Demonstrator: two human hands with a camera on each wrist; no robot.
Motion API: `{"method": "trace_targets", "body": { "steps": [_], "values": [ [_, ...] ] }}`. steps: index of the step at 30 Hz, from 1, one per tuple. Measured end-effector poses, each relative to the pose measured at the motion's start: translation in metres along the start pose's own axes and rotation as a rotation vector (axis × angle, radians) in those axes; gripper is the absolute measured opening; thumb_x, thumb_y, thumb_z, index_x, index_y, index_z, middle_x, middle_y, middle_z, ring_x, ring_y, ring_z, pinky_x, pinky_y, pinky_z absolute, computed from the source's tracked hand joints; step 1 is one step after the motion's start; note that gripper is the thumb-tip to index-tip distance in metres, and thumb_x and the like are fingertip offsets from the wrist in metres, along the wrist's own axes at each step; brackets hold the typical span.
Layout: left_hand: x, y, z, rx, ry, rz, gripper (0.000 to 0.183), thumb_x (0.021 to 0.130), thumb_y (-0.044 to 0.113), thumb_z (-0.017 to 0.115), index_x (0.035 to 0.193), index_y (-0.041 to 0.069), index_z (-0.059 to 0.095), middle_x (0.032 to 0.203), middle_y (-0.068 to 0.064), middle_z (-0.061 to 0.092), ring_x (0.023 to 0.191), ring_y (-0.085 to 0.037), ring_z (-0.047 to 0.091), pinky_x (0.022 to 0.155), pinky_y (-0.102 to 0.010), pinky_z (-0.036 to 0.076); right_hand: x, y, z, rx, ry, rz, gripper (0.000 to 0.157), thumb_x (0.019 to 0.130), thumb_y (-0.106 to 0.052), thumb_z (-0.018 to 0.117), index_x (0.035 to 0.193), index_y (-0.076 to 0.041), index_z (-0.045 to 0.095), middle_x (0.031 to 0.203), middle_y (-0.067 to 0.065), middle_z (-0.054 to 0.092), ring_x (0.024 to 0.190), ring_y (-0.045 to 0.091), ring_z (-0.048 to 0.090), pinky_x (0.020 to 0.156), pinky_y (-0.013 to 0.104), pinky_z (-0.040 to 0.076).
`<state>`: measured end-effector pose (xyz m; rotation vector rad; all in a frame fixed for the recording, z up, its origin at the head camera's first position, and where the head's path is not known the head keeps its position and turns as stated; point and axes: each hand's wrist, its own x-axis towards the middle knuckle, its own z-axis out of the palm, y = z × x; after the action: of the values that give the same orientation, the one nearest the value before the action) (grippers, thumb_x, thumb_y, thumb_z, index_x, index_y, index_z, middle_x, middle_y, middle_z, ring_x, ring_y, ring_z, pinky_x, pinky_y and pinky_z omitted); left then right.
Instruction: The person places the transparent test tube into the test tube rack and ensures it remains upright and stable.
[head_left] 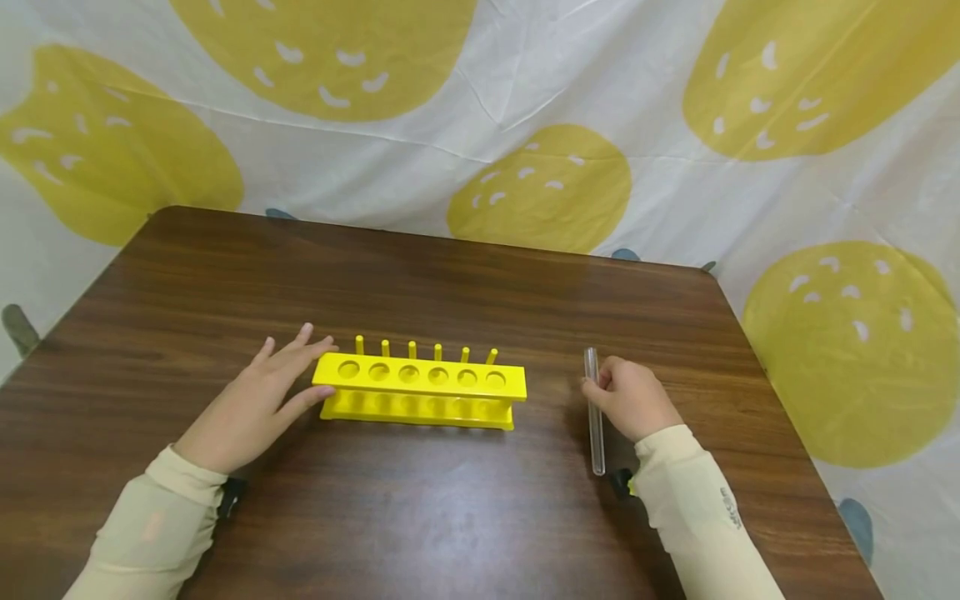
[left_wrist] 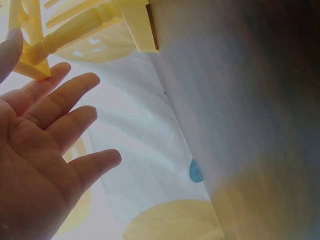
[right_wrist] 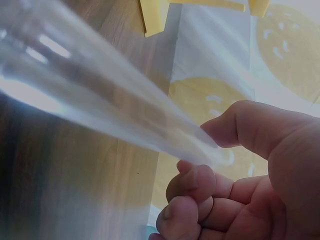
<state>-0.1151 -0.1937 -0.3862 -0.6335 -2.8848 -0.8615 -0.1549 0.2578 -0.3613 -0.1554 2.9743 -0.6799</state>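
A yellow test tube rack [head_left: 420,377] stands upright on the table, with a row of round holes along its top and several pegs behind. My left hand [head_left: 258,396] holds the rack's left end between thumb and index finger, the other fingers spread; the left wrist view shows this hand [left_wrist: 50,130] by a corner of the rack [left_wrist: 75,30]. To the right of the rack, my right hand [head_left: 633,396] pinches a clear test tube [head_left: 595,417] between thumb and fingers. In the right wrist view the tube [right_wrist: 110,95] slants across, its near part blurred.
The brown wooden table [head_left: 420,517] runs back to a white cloth [head_left: 540,75] with yellow fruit prints, which hangs behind and along the sides. Small dark devices sit at both wrists, under the pale sleeves [head_left: 697,500].
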Motion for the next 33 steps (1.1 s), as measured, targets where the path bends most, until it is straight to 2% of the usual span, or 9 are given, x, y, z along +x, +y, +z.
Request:
{"method": "trace_targets", "body": {
  "steps": [13,22,33],
  "values": [
    [0.0,0.002,-0.001,0.012,0.003,0.003,0.065,0.105,0.035,0.061,0.158,0.004,0.04,0.162,-0.025,0.031,0.145,-0.044,0.039,0.127,-0.056,0.009,-0.003,-0.006,-0.001,0.011,0.025,-0.004,0.023,0.098,-0.018,0.067,0.083,-0.003,0.058,0.065,0.003,0.051,0.059,0.018,0.046,0.054,0.03,0.039],
    [0.001,0.002,-0.002,0.023,0.009,0.017,0.064,0.105,0.033,0.062,0.157,0.002,0.041,0.161,-0.026,0.034,0.145,-0.044,0.039,0.126,-0.058,0.009,-0.003,-0.009,-0.001,0.033,0.076,-0.039,0.022,0.099,-0.018,0.066,0.085,-0.004,0.058,0.066,0.003,0.052,0.058,0.018,0.046,0.054,0.031,0.039],
    [0.001,0.002,-0.002,0.018,-0.002,-0.004,0.065,0.105,0.036,0.061,0.157,0.002,0.041,0.162,-0.026,0.032,0.145,-0.044,0.039,0.126,-0.057,0.008,-0.002,-0.009,0.001,0.043,0.109,-0.056,0.021,0.099,-0.017,0.066,0.085,-0.004,0.057,0.064,0.002,0.051,0.056,0.016,0.045,0.053,0.031,0.038]
  ]
}}
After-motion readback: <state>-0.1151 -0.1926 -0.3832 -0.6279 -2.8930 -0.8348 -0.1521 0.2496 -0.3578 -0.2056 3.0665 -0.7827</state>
